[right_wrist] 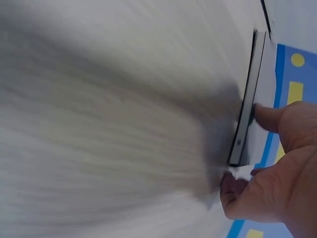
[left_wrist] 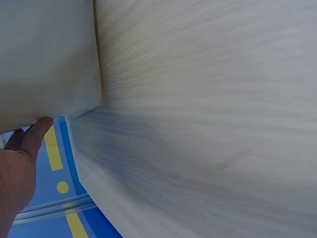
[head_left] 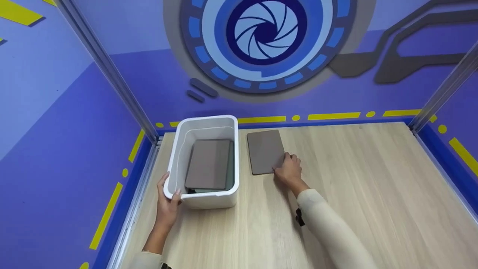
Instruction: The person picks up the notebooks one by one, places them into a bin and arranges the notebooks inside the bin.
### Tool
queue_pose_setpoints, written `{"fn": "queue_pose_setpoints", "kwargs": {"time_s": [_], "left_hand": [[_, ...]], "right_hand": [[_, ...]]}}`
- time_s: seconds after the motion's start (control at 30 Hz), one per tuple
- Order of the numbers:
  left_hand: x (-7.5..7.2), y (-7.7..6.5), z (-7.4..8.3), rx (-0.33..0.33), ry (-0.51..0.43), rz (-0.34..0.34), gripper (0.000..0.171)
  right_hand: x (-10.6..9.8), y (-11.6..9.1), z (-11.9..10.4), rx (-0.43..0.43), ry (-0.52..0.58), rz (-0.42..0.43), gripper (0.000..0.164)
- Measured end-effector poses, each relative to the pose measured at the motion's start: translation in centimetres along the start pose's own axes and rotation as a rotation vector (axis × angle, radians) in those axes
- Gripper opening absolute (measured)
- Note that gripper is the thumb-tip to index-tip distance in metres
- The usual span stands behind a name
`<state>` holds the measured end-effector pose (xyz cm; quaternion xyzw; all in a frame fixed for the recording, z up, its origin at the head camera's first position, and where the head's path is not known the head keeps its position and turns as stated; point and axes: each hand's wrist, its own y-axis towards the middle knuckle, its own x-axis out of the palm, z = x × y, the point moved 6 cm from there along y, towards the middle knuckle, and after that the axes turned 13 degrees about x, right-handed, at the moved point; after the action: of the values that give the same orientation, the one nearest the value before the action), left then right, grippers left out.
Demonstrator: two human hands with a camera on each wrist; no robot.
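A white plastic bin [head_left: 211,201] stands at the left of the wooden table. My left hand [head_left: 168,205] grips its near left corner, thumb at the front rim and fingers along the outer left side; the left wrist view shows part of that hand [left_wrist: 20,166] against the bin's wall. Right of the bin lies a grey-brown notebook [head_left: 264,151]. At its near right corner, my right hand [head_left: 291,170] holds the notebook with curled fingers by the right edge. In the right wrist view the thumb touches the notebook [right_wrist: 247,99], and the other fingertips are near its corner.
Inside the bin lies another grey-brown notebook [head_left: 209,162], on top of a greenish one [head_left: 231,168]. Behind the table [head_left: 358,179] rises a blue-purple printed wall [head_left: 149,82]. Metal frame posts [head_left: 108,67] stand at the corners.
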<state>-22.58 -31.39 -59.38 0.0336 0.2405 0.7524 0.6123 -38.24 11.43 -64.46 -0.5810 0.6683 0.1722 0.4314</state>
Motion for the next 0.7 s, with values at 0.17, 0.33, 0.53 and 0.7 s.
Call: {"fn": "queue_pose_setpoints", "kwargs": {"time_s": [0.17,0.33,0.53,0.7], "left_hand": [[-0.06,0.06,0.18,0.004,-0.001,0.002,0.072],[-0.06,0.04,0.01,0.0,-0.009,0.006,0.073],[0.06,-0.11,0.14,0.012,-0.02,0.005,0.072],[0.17,-0.1,0.11,0.017,-0.025,0.006,0.072]], "right_hand": [[0.13,-0.02,-0.61,-0.007,-0.026,0.003,0.082],[-0.04,0.03,-0.83,0.011,-0.044,-0.014,0.077],[-0.19,0.28,-0.56,0.053,0.0,-0.041,0.08],[-0.36,0.48,-0.25,0.079,0.035,-0.068,0.078]]}}
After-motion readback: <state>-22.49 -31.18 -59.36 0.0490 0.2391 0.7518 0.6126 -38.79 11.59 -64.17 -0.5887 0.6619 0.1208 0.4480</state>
